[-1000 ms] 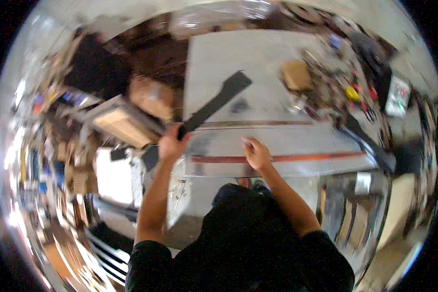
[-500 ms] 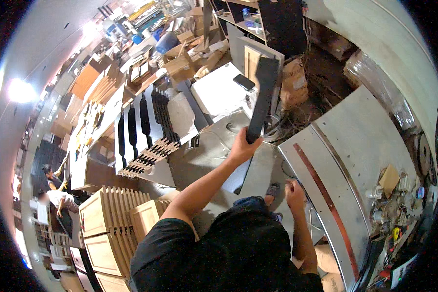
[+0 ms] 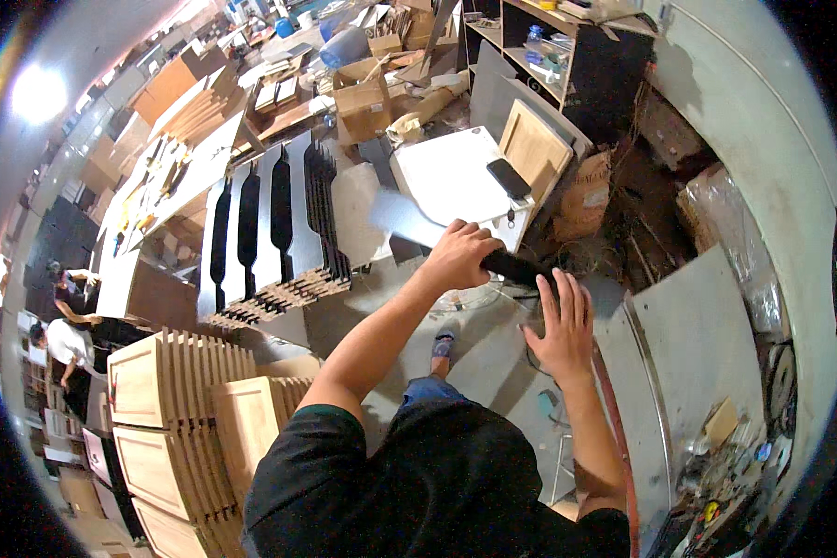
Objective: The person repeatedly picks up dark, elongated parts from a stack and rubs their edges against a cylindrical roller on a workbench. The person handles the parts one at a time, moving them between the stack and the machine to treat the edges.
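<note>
My left hand (image 3: 460,257) is closed around a dark, narrow board (image 3: 513,270) held out in front of me. The board's black end points toward my right hand (image 3: 564,325). That hand is open, with fingers stretched and spread beside this end; whether the fingertips touch it, I cannot tell. A pale, shiny flat piece (image 3: 405,216) shows on the other side of my left hand, perhaps the same board catching light. To the left lies a stack of grey panels (image 3: 298,214) with black, shaped recesses along them.
Wooden cabinet doors (image 3: 144,381) stand stacked at lower left. A metal-topped table (image 3: 697,325) is at my right, with hardware cluttering its near end. Ahead, a phone (image 3: 509,179) rests on a white board (image 3: 446,172). Two people work at far left.
The board has swung down from upright to lying across in front of me. My right hand has risen and opened beside it. My view has shifted.
</note>
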The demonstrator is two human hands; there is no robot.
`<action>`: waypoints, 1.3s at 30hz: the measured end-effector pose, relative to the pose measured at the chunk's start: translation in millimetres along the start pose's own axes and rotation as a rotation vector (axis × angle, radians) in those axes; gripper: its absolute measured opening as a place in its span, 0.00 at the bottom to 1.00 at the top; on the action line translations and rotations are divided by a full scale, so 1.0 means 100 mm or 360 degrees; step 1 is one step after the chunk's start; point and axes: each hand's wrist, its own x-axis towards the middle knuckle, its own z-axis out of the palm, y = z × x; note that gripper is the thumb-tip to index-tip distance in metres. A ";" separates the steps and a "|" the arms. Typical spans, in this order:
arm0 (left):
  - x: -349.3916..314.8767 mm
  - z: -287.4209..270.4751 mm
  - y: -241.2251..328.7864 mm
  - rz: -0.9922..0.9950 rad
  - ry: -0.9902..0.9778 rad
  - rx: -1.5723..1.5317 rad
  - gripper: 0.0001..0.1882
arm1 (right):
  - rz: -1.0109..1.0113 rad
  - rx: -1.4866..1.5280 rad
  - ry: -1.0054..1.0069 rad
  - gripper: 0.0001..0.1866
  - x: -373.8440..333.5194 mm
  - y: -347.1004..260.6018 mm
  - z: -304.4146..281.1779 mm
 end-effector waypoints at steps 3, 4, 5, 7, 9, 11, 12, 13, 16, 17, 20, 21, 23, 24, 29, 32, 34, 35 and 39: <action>0.29 -0.03 -0.70 0.0319 -0.0253 -0.0088 0.31 | -0.0206 -0.0019 -0.0216 0.46 0.59 0.17 0.65; 0.35 -0.06 -0.88 0.0332 -0.0391 -0.0146 0.31 | -0.0113 0.0051 -0.0378 0.46 0.75 0.14 0.86; 0.32 -0.07 -1.06 0.0301 -0.0420 -0.0154 0.32 | -0.0023 0.0127 -0.0542 0.47 0.91 0.07 1.02; 0.34 -0.18 -1.52 0.0264 -0.0470 -0.0125 0.32 | -0.0024 0.0292 -0.0504 0.47 1.31 -0.09 1.24; 0.24 -0.11 -1.94 0.0126 -0.0142 -0.0138 0.32 | -0.0055 0.0353 -0.0522 0.46 1.69 -0.15 1.55; 0.08 0.08 -2.28 -0.0093 0.0172 -0.0240 0.32 | 0.0029 0.0466 -0.0572 0.45 2.03 -0.28 1.88; 0.03 0.14 -2.33 -0.0324 0.0405 -0.0231 0.35 | 0.0114 0.0486 -0.0597 0.44 2.18 -0.36 2.02; -0.02 0.25 -2.46 -0.0631 0.0631 -0.0438 0.36 | 0.0188 0.0517 -0.0612 0.43 2.36 -0.49 2.19; -0.13 0.96 -3.02 -0.1343 0.0980 -0.0698 0.40 | 0.0307 0.0628 -0.0553 0.42 2.82 -0.86 2.71; -0.14 1.11 -3.19 -0.1489 0.1011 -0.0782 0.40 | 0.0365 0.0661 -0.0617 0.43 2.96 -0.98 2.87; -0.02 1.23 -3.41 -0.1775 0.1109 -0.1035 0.36 | 0.0422 0.0645 -0.0550 0.44 3.26 -1.17 3.35; -0.01 1.25 -3.52 -0.1843 0.1176 -0.1162 0.36 | 0.0461 0.0637 -0.0591 0.44 3.34 -1.22 3.48; -0.06 1.36 -3.78 -0.1933 0.1415 -0.1152 0.34 | 0.0469 0.0655 -0.0604 0.44 3.56 -1.41 3.65; -0.06 1.37 -3.86 -0.1931 0.1421 -0.1127 0.34 | 0.0493 0.0655 -0.0615 0.44 3.61 -1.45 3.75; 0.12 1.28 -4.06 -0.1946 0.1223 -0.1102 0.40 | 0.0462 0.0619 -0.0496 0.39 3.52 -1.43 4.25; 0.15 1.42 -4.23 -0.1923 0.1110 -0.1025 0.48 | 0.0482 0.0675 -0.0556 0.45 3.47 -1.54 4.26; 0.26 1.47 -4.23 -0.1885 0.0990 -0.1089 0.50 | 0.0436 0.0656 -0.0494 0.45 3.40 -1.47 4.34; 0.28 1.48 -4.23 -0.1782 0.1009 -0.1014 0.54 | 0.0412 0.0646 -0.0464 0.45 3.37 -1.43 4.38; 0.25 1.59 -4.29 -0.1725 0.0915 -0.0825 0.58 | 0.0526 0.0733 -0.0548 0.42 3.48 -1.50 4.30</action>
